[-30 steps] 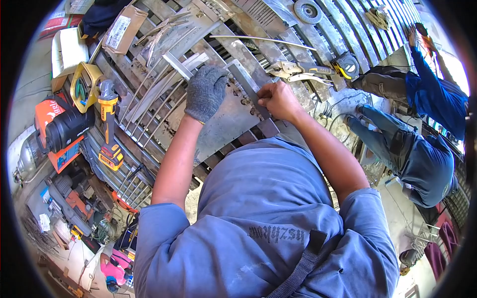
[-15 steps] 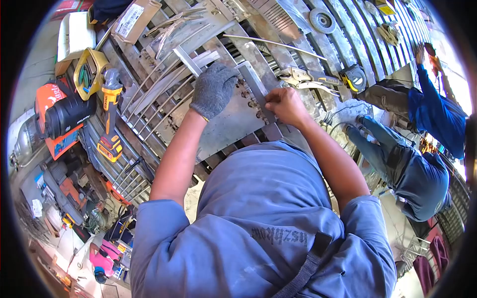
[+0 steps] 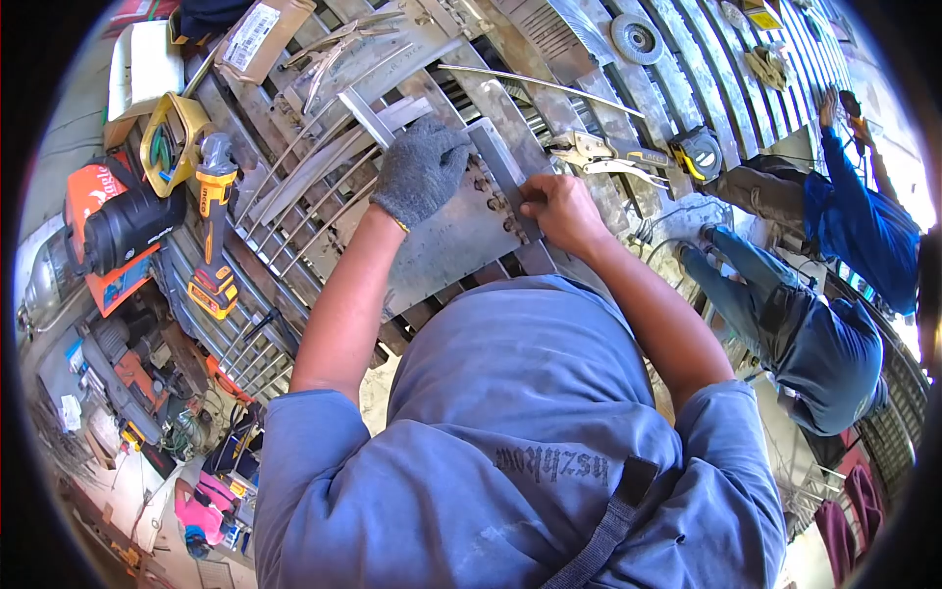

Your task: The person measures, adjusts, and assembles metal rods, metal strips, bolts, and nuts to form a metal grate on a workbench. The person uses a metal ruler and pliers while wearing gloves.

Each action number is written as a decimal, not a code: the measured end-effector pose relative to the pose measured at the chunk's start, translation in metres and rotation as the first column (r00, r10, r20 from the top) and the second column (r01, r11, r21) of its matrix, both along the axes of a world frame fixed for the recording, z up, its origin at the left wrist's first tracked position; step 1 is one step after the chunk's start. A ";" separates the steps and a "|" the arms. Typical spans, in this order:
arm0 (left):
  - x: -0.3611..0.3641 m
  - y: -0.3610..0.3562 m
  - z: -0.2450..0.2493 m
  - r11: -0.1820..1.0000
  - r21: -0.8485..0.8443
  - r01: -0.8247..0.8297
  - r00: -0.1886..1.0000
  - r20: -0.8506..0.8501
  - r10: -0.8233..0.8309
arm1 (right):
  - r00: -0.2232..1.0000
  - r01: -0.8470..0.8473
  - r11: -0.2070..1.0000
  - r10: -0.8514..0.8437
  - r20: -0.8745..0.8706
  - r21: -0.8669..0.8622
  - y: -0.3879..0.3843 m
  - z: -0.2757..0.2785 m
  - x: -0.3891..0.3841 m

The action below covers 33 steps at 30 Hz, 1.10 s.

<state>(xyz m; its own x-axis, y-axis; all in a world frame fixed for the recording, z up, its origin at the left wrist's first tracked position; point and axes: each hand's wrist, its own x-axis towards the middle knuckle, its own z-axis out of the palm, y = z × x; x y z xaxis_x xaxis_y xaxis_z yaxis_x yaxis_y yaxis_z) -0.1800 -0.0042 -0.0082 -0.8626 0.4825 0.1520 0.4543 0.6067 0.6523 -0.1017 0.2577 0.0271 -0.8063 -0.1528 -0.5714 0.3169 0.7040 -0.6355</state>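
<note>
My left hand [image 3: 420, 172], in a grey knit glove, presses down on a flat steel plate [image 3: 442, 245] that lies on a slatted metal workbench [image 3: 549, 59]. My bare right hand [image 3: 557, 208] is closed on the near end of a narrow steel bar [image 3: 502, 169] resting along the plate's right edge. The bar runs away from me between the two hands. A row of small holes or welds shows on the plate beside the bar.
Locking pliers [image 3: 599, 152] and a yellow tape measure [image 3: 699, 152] lie right of my hands. A yellow angle grinder [image 3: 211, 231], a welding mask [image 3: 167, 142] and an orange machine [image 3: 108, 231] sit to the left. Two people in blue [image 3: 829, 344] crouch at the right.
Both hands stay on the plate and bar; the view has shifted a little, and my right hand has drawn slightly nearer along the bar.
</note>
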 end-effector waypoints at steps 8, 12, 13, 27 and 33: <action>0.003 0.000 -0.001 1.000 0.000 -0.005 1.000 0.004 0.005 | 0.999 0.051 0.995 -0.052 -0.002 -0.091 -0.003 0.007 0.000; 0.004 0.001 0.001 1.000 0.000 -0.026 1.000 -0.015 0.026 | 0.997 0.075 0.987 -0.075 0.009 -0.139 -0.001 0.003 -0.002; 0.004 0.001 0.002 1.000 0.000 -0.025 1.000 -0.012 0.025 | 0.996 0.084 0.986 -0.079 0.042 -0.144 0.000 0.002 -0.003; 0.004 0.002 -0.004 0.999 0.028 -0.037 0.999 -0.034 0.038 | 0.992 0.124 0.982 -0.119 0.047 -0.143 0.003 -0.002 -0.002; 0.004 0.001 -0.006 0.998 0.039 -0.044 0.998 -0.047 0.046 | 0.878 0.465 0.670 -0.268 0.396 -0.579 0.032 0.022 -0.004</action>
<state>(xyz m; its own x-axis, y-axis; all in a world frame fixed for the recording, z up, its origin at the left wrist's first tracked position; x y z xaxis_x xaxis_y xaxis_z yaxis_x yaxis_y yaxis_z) -0.1760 -0.0028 -0.0140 -0.8745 0.4367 0.2111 0.4585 0.6020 0.6538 -0.1060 0.2893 0.0496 -0.7168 -0.2819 -0.6378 0.6755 -0.0538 -0.7354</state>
